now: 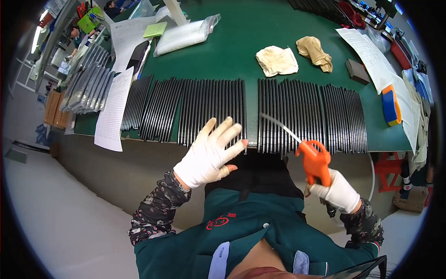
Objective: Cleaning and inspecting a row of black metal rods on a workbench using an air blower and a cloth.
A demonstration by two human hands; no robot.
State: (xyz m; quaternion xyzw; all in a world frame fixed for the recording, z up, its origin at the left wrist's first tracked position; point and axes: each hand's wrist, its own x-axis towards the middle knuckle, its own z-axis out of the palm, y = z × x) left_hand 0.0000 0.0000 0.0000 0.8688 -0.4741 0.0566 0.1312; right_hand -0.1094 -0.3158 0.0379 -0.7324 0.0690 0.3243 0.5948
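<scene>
My right hand (341,191), in a white glove, is closed round the grip of an orange air blow gun (315,162). The gun's thin metal nozzle (284,126) points left and away, over the near part of a row of black rods (292,109). My left hand (209,152), gloved with bare thumb and forefinger tips, hangs with fingers spread at the near ends of another group of black rods (211,104). It holds nothing; whether its fingertips touch the rods I cannot tell. A narrow gap of green tabletop parts the two groups.
More black rods lie left (160,109) and right (344,118) on the green table (232,56). Beyond are two cloths (277,61), a dark block (357,71) and a blue-orange tape roll (391,106). Bagged parts (88,86) and papers (115,111) lie left. A pale hose (372,176) hangs right.
</scene>
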